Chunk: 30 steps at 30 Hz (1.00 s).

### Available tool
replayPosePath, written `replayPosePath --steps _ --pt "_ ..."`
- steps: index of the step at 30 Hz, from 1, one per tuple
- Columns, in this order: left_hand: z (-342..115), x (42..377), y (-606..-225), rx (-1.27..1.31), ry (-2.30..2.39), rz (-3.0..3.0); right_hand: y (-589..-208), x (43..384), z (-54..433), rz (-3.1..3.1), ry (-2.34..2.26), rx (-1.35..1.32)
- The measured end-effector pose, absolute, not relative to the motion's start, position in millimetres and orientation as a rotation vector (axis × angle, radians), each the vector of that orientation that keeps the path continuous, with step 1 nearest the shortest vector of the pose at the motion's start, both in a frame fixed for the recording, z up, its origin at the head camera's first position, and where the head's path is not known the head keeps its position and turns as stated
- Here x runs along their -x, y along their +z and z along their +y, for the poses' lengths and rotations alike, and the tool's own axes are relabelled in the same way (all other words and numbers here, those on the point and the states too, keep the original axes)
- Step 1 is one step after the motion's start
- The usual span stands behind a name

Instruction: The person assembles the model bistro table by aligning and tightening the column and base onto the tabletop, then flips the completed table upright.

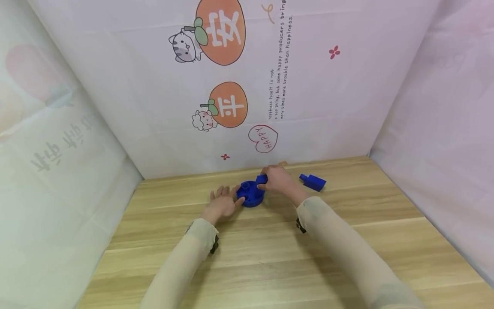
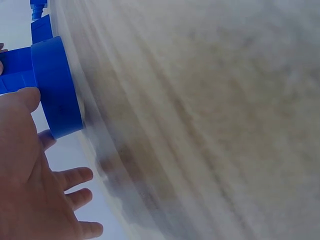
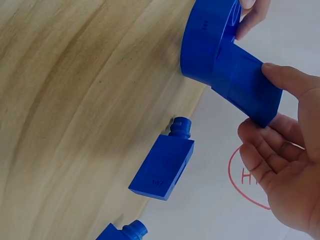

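A round blue base (image 1: 252,203) with round sockets in its top lies toward the back of the table. My left hand (image 1: 221,207) holds its left rim between thumb and forefinger, the other fingers spread out. My right hand (image 1: 278,178) pinches a blue block (image 3: 247,85) between thumb and fingers. That block stands at the right part of the base, its lower end against the top face. In the right wrist view, a loose blue block (image 3: 162,167) with a ribbed round peg and the number 147 lies beside the base.
Another blue pegged block (image 3: 119,233) shows at the bottom edge of the right wrist view. The wood-grain table (image 1: 251,262) meets a printed white cloth wall (image 1: 154,141) just behind the base. Cloth walls also rise at the left and right.
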<state>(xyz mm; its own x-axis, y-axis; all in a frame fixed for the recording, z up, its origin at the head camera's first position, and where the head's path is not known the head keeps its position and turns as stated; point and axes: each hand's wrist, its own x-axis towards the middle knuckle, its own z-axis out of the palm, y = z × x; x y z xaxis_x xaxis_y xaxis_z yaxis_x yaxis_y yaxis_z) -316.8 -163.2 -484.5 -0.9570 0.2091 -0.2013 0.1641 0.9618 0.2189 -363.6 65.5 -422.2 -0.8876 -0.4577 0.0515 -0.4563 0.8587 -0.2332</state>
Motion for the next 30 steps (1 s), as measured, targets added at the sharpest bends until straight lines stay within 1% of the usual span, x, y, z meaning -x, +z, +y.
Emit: replayPosePath --steps 8,15,22,30 --pt "-160 316 -489 -0.279 0.413 2.962 -428 362 75 3.013 -0.435 0.751" --pt "-155 313 -493 -0.257 0.565 2.993 -427 366 107 3.043 -0.647 0.697" --pt "-158 318 -491 -0.325 0.641 2.964 -430 374 141 3.047 -0.601 0.644" --pt "-156 316 -490 -0.312 0.665 2.942 -437 375 166 3.094 -0.552 0.604"
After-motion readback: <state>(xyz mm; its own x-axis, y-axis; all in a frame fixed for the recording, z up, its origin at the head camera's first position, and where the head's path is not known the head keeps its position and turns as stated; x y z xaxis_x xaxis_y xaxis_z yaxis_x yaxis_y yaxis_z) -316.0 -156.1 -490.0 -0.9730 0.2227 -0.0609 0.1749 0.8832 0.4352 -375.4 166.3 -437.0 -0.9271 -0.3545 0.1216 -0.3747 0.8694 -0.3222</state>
